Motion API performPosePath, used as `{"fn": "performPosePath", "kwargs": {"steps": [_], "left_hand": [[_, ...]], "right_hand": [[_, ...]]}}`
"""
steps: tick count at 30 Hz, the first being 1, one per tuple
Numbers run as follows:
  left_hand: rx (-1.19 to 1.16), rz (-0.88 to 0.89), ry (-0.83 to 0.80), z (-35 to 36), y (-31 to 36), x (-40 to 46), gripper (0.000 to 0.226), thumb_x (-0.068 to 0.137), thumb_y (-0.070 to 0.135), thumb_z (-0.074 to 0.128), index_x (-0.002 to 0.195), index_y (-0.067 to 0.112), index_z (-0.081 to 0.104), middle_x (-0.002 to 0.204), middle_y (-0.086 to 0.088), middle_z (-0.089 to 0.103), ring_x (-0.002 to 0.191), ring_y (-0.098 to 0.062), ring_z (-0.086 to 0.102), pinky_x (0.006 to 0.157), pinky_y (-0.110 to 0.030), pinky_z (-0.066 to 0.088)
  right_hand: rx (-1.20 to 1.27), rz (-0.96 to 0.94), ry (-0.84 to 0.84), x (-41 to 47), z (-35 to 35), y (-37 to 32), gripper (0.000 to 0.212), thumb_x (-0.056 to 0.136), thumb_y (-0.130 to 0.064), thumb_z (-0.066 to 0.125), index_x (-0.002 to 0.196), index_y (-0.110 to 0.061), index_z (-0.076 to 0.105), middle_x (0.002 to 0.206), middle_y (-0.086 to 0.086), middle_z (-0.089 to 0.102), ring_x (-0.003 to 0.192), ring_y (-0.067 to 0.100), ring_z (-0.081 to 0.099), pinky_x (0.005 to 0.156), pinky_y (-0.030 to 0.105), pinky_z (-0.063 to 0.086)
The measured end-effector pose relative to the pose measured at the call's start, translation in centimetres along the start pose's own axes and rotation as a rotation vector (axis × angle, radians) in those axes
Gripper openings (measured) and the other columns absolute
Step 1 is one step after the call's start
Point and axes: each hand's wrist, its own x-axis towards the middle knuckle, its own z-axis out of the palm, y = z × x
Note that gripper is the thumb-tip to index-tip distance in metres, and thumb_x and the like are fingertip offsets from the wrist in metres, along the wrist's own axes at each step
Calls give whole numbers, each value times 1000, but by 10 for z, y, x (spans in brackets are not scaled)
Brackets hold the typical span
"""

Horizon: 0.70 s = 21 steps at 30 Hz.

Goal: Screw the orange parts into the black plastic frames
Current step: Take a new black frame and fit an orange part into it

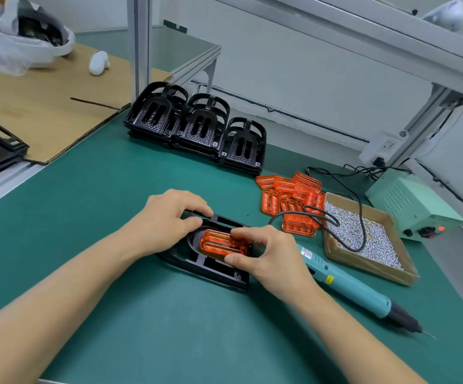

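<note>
Orange part point(223, 243) seated in black frame point(211, 266) on the bench point(114, 189), pinched at its near end by right hand point(263, 253) fingers. Left hand point(164, 220) fingers curled over the frame's far rim. Probably light, rigid, slick plastic; best gripped by the edges.

Black frame point(211, 268) under the hands: moulded plastic, showing a dull sheen. Orange part point(222, 243) seated in it: translucent glossy plastic, ribbed, catching light. Loose orange parts point(291, 195): same clear glossy plastic. 3 stacks of black frames point(197, 126): semi-gloss plastic, textured grid faces. Bench mat point(114, 173): matt green, smooth, looking rubbery. Electric screwdriver point(355, 286): smooth teal plastic body, black matt nose, metal bit. Screw tray point(407, 273): brown cardboard, holding bright metal screws point(363, 236). Cardboard sheet point(45, 106): plain matt brown. Upright post point(139, 42): brushed aluminium. Power box point(410, 200): pale green painted metal.
</note>
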Motion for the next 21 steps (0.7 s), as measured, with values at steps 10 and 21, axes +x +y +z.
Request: {"fn": "performPosePath", "kwargs": {"steps": [10,21], "left_hand": [[185,66,-147,1,0,1,29,83,30,70,110,39,66,136,17,47,130,-3,33,112,-33,12],[252,62,-154,7,0,4,22,81,35,71,102,42,68,138,18,43,132,-5,29,108,-31,8]], "right_hand": [[-183,-74,-141,6,-9,-3,33,79,-39,77,108,-23,74,119,-12,60,110,10,52,97,28,38],[-139,-75,-122,8,-8,4,31,83,-22,76,113,-19,71,98,-14,56,78,3,50,79,22,40]]}}
